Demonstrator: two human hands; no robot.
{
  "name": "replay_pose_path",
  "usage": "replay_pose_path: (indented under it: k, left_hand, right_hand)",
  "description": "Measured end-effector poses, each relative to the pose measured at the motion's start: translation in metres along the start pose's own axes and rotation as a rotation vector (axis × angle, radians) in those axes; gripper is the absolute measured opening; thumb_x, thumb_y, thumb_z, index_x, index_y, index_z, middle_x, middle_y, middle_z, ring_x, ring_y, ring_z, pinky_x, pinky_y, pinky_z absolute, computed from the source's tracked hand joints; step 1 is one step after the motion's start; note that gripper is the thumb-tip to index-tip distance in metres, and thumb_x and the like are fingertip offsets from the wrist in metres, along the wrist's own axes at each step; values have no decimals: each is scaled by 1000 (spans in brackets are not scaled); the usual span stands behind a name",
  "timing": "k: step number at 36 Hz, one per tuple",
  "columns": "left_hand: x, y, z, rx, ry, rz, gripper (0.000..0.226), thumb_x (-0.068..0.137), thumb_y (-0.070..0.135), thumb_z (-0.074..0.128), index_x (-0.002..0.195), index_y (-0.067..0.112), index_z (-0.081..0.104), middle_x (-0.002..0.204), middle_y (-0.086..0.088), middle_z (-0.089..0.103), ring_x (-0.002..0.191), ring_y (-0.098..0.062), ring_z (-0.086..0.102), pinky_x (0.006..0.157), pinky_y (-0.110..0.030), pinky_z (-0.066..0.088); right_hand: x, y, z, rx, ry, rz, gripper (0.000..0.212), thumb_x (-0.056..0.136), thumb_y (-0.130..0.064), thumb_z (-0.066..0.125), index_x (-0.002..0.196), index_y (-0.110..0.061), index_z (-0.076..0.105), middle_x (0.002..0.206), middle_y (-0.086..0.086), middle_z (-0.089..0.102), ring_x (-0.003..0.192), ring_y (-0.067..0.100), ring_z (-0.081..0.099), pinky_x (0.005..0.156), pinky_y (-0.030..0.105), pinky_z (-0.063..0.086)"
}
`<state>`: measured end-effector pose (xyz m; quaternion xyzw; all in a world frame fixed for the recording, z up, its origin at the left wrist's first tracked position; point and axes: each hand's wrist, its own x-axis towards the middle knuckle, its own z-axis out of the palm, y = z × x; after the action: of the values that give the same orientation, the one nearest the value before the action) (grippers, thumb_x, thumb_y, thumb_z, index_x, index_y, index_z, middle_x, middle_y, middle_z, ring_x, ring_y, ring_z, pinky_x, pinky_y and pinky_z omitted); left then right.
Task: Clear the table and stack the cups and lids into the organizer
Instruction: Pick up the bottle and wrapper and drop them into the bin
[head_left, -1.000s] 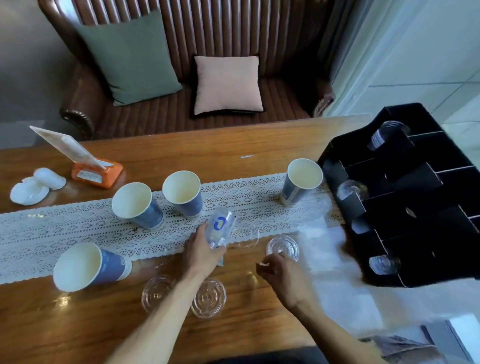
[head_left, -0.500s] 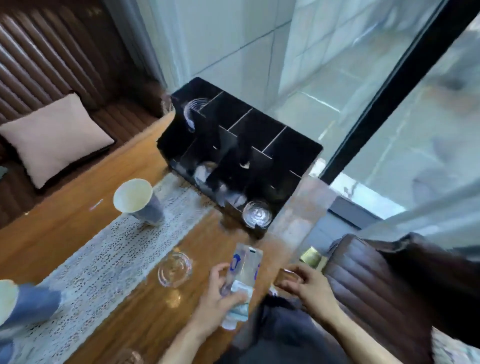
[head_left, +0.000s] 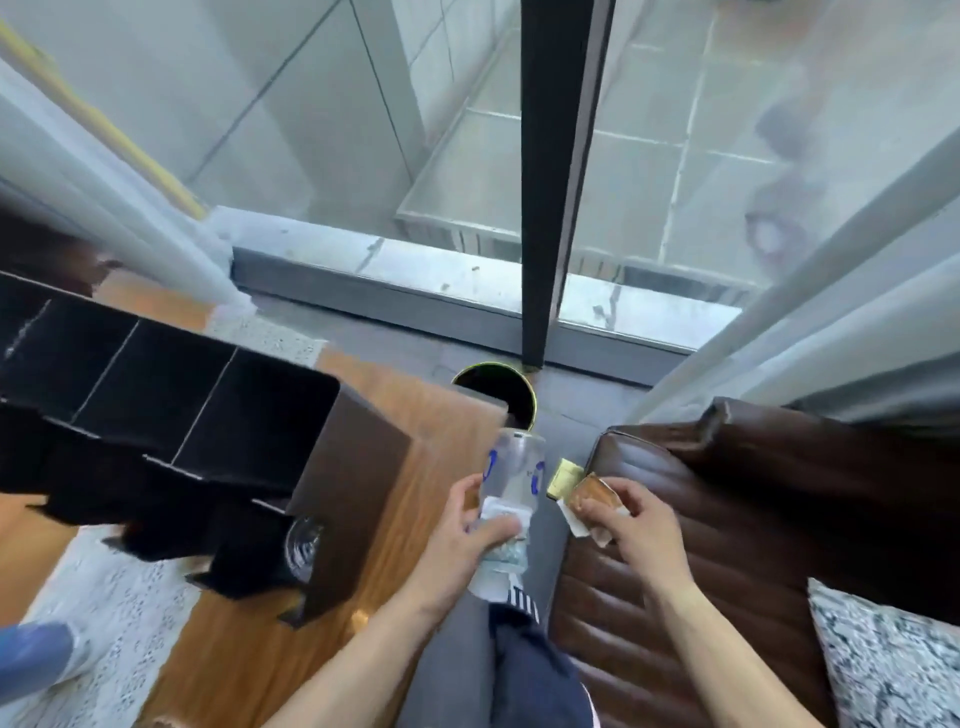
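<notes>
1. Past the right end of the wooden table (head_left: 395, 499), over the gap between the table and a brown leather seat (head_left: 737, 525), both bare hands are raised side by side.
2. The left hand (head_left: 467, 540) is wrapped around the near end of a clear plastic cup (head_left: 511, 478) with blue markings; thumb and fingers are clamped on it, with what looks like crumpled paper or plastic stuffed in that end.
3. The cup lies tilted, its far end pointing away from the person toward a round dark bin (head_left: 496, 392) with a yellow-green rim on the floor.
4. The bin stands just beyond the table's far right corner, near the foot of a black window post (head_left: 556, 182).
5. The right hand (head_left: 631, 525) has its fingers pinched together on small scraps, a tan piece and white paper; what they are exactly I cannot tell.
6. The black organizer (head_left: 208, 431) sits on the table to the left, its divided compartments open on top.
7. In its nearest front compartment a clear item (head_left: 304, 540), a cup or a stack of lids, lies on its side.
8. At the near left edge, part of a blue paper cup (head_left: 36, 654) shows on the white lace runner (head_left: 114, 597).
9. A speckled cushion (head_left: 893, 660) lies on the seat at the near right.
</notes>
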<state>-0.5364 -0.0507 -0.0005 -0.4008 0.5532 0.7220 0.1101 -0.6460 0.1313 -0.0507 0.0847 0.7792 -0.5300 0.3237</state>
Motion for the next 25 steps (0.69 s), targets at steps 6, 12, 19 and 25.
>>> replay_pose_path:
  k: [6, 12, 19, 25]
  left_hand:
    - [98, 54, 44, -62, 148, 86, 55, 79, 15, 75, 126, 21, 47, 78, 9, 75, 71, -5, 71, 61, -21, 53]
    - [194, 91, 65, -139, 398, -19, 48, 81, 24, 71, 122, 23, 46, 97, 1, 64, 81, -19, 66, 61, -27, 55]
    - [297, 131, 42, 204, 396, -167, 62, 75, 28, 72, 126, 11, 40, 110, -12, 61, 90, -30, 64, 66, -35, 54]
    - [367, 115, 3, 846, 291, -313, 80, 80, 31, 71, 143, 9, 26, 125, -14, 51, 112, -35, 57, 95, -43, 50]
  right_hand:
    - [90, -28, 0, 145, 56, -5, 18, 86, -6, 72, 103, -11, 74, 88, 5, 75, 67, 7, 65, 66, 25, 49]
    - [178, -45, 16, 247, 65, 59, 18, 89, 4, 64, 88, -14, 67, 82, 16, 67, 58, 19, 55, 55, 26, 42]
    - [252, -26, 46, 156, 92, 145, 24, 82, -9, 72, 105, -10, 74, 95, 12, 76, 84, 30, 71, 85, 49, 58]
    - [300, 13, 86, 184, 80, 244, 22, 81, -3, 71, 102, -6, 70, 107, 25, 73, 91, 36, 68, 94, 56, 54]
